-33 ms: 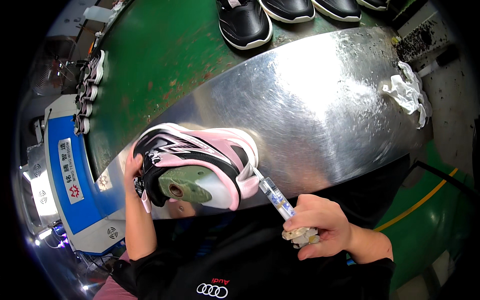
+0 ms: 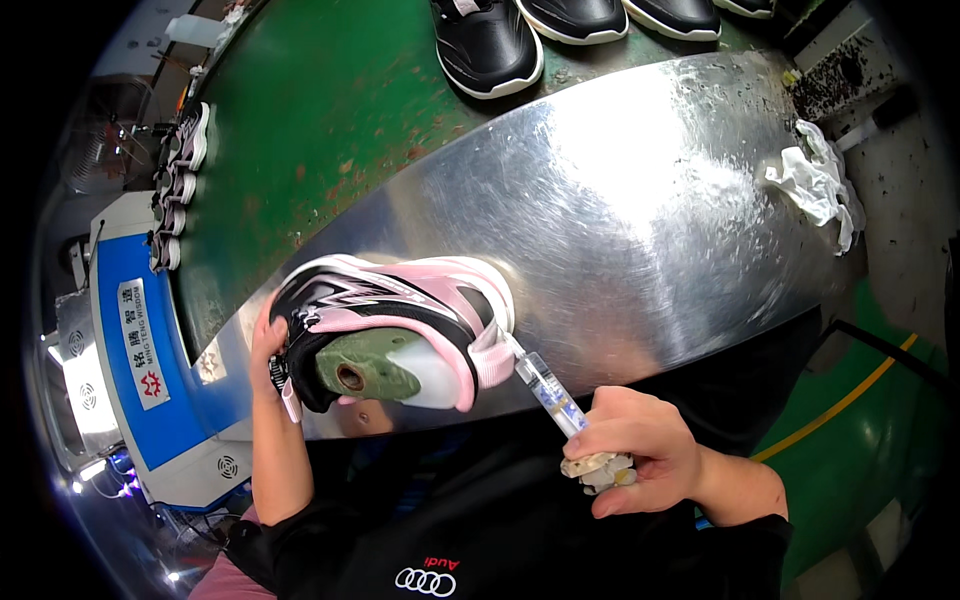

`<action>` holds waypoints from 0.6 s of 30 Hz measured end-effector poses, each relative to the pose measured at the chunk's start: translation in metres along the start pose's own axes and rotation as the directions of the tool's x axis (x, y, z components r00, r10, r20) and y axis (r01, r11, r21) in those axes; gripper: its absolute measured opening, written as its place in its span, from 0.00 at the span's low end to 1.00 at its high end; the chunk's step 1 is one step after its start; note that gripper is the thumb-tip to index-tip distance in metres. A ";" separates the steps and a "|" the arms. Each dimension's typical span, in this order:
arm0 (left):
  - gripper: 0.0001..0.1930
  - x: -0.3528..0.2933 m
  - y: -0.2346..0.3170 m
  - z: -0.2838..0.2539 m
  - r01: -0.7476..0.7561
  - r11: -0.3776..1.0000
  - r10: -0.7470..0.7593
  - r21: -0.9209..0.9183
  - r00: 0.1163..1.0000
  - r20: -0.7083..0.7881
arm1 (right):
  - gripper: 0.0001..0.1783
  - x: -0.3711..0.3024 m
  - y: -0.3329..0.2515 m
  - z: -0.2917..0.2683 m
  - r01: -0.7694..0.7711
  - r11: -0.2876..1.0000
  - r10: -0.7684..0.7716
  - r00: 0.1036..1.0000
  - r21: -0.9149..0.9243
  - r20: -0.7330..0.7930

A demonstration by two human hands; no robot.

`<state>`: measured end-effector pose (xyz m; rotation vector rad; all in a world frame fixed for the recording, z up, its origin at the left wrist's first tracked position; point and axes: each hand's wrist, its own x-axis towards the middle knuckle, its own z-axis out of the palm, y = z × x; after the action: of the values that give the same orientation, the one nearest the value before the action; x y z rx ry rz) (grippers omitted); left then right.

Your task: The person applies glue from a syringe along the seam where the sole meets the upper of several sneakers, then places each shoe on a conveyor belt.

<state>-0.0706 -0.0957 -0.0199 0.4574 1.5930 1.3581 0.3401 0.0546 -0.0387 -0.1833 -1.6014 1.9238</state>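
A pink, black and white sneaker [image 2: 410, 290] rests on the metal plate, toe to the left, with a green and white shoe last [image 2: 365, 368] inside its opening. My left hand [image 2: 268, 345] is closed around the toe end, its fingers partly hidden behind the shoe. In my right hand [image 2: 645, 450] is a clear syringe [image 2: 550, 392], gripped near its rear, where a lumpy whitish mass [image 2: 602, 472] is stuck. The syringe tip meets the heel beside the pink pull loop [image 2: 492, 362]; whether it touches the upper or the sole edge is hard to see.
The shiny metal plate [image 2: 600, 240] borders a green worktop [image 2: 320, 120]. Several black sneakers [image 2: 488, 50] stand at the far edge, and more pink-black shoes [image 2: 180, 190] line the left. Crumpled white paper [image 2: 815, 185] lies at right. A blue-and-white machine panel [image 2: 130, 340] stands at left.
The sneaker has tilted very slightly, its heel shifting a little left and up. The syringe tip has moved along with it; both hands keep their holds.
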 end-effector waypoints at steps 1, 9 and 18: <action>0.23 -0.011 -0.005 0.002 -0.021 1.000 0.021 0.017 1.000 0.005 | 0.25 0.002 0.001 0.001 -0.005 1.000 0.005 1.000 -0.009 -0.005; 0.17 -0.086 -0.012 0.037 0.082 0.988 -0.101 -0.133 0.985 -0.141 | 0.24 0.005 0.003 0.013 0.013 1.000 -0.013 1.000 -0.028 -0.028; 0.24 -0.117 -0.019 0.101 0.258 0.919 -0.253 -0.298 0.966 0.055 | 0.24 0.004 -0.014 0.017 -0.025 0.995 0.022 0.999 -0.092 -0.026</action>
<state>0.0736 -0.1370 0.0197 0.0689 1.3459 1.3607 0.3342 0.0429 -0.0203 -0.2644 -1.6794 1.8593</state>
